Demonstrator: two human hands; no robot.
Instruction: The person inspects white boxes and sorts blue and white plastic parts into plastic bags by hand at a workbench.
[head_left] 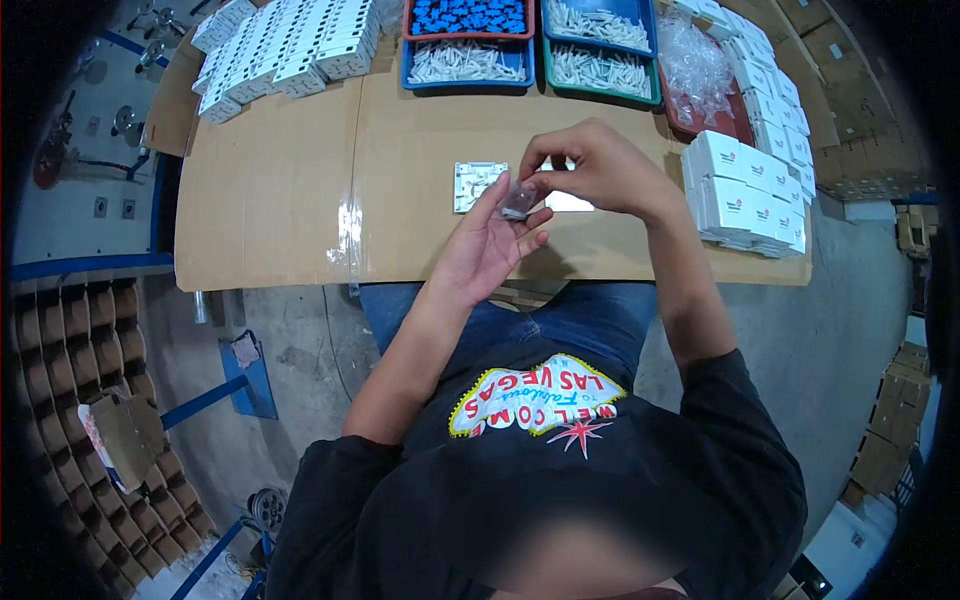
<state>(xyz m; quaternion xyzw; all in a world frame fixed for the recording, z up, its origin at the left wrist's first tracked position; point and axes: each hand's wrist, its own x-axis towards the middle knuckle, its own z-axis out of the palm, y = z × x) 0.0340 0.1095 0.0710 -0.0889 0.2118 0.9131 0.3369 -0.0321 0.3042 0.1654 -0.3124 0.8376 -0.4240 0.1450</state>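
Above the cardboard-covered table, my left hand (485, 240) is turned palm up, its thumb and fingers around a small clear plastic bag (517, 200). Something small and greyish shows inside the bag, too small to name. My right hand (592, 172) pinches the bag's upper edge from the right. Just beyond my left fingertips lies a square white frame-like part (478, 187) with small metal-looking details. A flat white piece (570, 201) lies under my right hand, which partly covers it.
Blue parts (470, 17) and white plugs (468, 62) fill trays at the back. Clear bags (700, 75) lie in a red tray. White boxes (740, 190) are stacked at right, white units (290, 50) at back left. A divided cardboard crate (90, 330) stands lower left.
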